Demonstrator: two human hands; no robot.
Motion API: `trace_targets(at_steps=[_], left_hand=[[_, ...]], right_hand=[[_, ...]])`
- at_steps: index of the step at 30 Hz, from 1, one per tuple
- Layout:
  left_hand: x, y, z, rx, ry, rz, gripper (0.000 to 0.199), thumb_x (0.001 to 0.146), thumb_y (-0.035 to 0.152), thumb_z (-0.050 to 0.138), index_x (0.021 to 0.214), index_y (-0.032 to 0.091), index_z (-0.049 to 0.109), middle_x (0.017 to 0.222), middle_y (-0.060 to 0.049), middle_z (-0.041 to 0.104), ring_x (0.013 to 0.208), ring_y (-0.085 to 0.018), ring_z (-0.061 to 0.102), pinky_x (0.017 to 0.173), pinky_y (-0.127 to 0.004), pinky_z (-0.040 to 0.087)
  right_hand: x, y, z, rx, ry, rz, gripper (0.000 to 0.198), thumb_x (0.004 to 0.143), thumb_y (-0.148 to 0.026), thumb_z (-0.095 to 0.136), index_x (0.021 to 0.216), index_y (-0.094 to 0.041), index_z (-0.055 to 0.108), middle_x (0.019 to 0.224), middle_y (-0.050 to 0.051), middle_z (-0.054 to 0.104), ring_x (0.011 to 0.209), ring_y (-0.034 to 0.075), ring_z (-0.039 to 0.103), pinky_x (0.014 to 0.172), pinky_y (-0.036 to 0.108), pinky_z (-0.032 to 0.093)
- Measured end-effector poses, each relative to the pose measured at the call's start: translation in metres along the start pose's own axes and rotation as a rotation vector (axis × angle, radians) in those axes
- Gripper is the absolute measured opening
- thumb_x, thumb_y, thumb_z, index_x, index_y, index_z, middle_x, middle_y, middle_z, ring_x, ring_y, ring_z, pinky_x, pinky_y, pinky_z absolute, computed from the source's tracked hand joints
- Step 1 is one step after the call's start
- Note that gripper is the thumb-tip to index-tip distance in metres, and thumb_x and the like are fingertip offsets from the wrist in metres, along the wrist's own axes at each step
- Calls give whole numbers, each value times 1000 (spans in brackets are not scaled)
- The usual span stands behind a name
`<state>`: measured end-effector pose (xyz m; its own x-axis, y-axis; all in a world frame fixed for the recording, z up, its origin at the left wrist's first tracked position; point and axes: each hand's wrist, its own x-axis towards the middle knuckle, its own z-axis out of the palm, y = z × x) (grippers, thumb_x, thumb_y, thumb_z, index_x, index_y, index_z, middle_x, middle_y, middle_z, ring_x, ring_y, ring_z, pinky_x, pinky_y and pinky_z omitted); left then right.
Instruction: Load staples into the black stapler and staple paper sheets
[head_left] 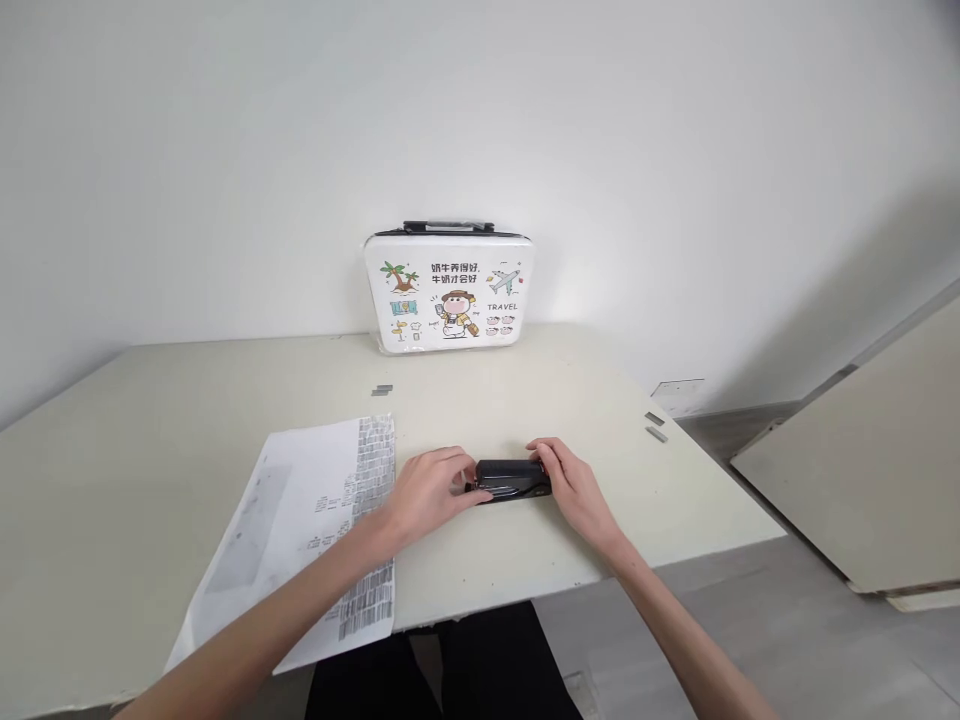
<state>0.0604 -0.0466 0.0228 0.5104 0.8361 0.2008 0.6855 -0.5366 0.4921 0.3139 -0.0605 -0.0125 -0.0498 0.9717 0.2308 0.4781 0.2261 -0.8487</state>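
Note:
A black stapler (511,478) lies lengthwise near the table's front edge, between my two hands. My left hand (431,490) has its fingers and thumb closed on the stapler's left end. At the right end, my right hand (571,490) grips it with the fingers behind and the thumb on top. Some fingertips of both hands are hidden behind the stapler. Left of it are printed paper sheets (307,480), partly under my left forearm.
A white cartoon-printed case (450,300) with a black handle stands against the wall. Small grey staple strips (382,390) lie behind the paper, and more strips (655,427) near the table's right edge. A pale panel (862,450) stands beyond that edge.

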Motion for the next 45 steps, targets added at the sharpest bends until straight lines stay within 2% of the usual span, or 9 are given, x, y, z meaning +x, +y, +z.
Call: trace_targets(at_steps=[4,8,15,19,22,28,38,41,45], left_hand=[[-6,-1,-3,-6,11,-10,36,97,58,64,87,24,70,85,-2,73,72,-20,66,62,-33,48],[-11,-5,-11,50,17,22,37,100,57,59,91,24,72,86,-3,73,76,-21,68,66,-33,50],[-27,-28,-35,54,-77,12,39,98,62,61,100,25,74,92,-3,74,80,-21,69,70,-33,52],[-12,-60,-43,136,62,-54,43,103,61,52,116,26,73,103,-5,76,91,-24,70,81,-37,55],[16,-100,-53,331,250,-241,35,104,46,48,120,23,70,112,-9,74,107,-28,68,93,-42,54],[60,-161,-69,410,334,-488,44,93,47,60,124,17,65,120,-20,69,121,-42,61,105,-60,46],[52,-154,-80,285,310,-554,44,93,43,59,129,17,59,122,-17,71,119,-38,66,100,-55,54],[42,-133,-89,32,322,-506,46,98,50,57,131,17,59,123,-15,71,116,-31,68,103,-50,56],[28,-77,-95,-920,125,-416,41,102,56,58,117,19,69,116,-14,71,110,-26,68,107,-48,55]], right_hand=[[-6,-4,0,-44,-64,-80,43,110,-53,34,116,-26,67,114,7,75,105,25,70,93,38,54],[-10,-7,2,-154,-139,-203,35,100,-54,60,122,-27,65,122,7,74,113,28,68,97,43,56],[-10,-5,2,-159,-127,-161,36,98,-56,64,120,-28,65,122,7,74,113,29,69,96,45,57],[-10,-3,2,-148,-136,-138,36,98,-57,64,121,-29,65,123,7,73,113,29,70,94,45,59],[-11,-4,2,-139,-145,-123,36,98,-57,63,121,-29,64,123,7,73,112,29,70,93,45,59],[-11,-7,2,-135,-146,-118,34,99,-55,64,120,-29,65,122,8,73,111,29,70,93,45,60],[-8,-10,0,-131,-140,-149,30,99,-51,65,119,-28,64,119,7,73,108,27,69,91,43,59],[-8,-10,0,-136,-134,-156,30,100,-50,66,120,-27,64,120,7,74,108,27,69,93,43,58],[-7,-10,-1,-137,-129,-169,30,99,-48,66,120,-27,64,119,7,74,108,27,70,93,43,58]])
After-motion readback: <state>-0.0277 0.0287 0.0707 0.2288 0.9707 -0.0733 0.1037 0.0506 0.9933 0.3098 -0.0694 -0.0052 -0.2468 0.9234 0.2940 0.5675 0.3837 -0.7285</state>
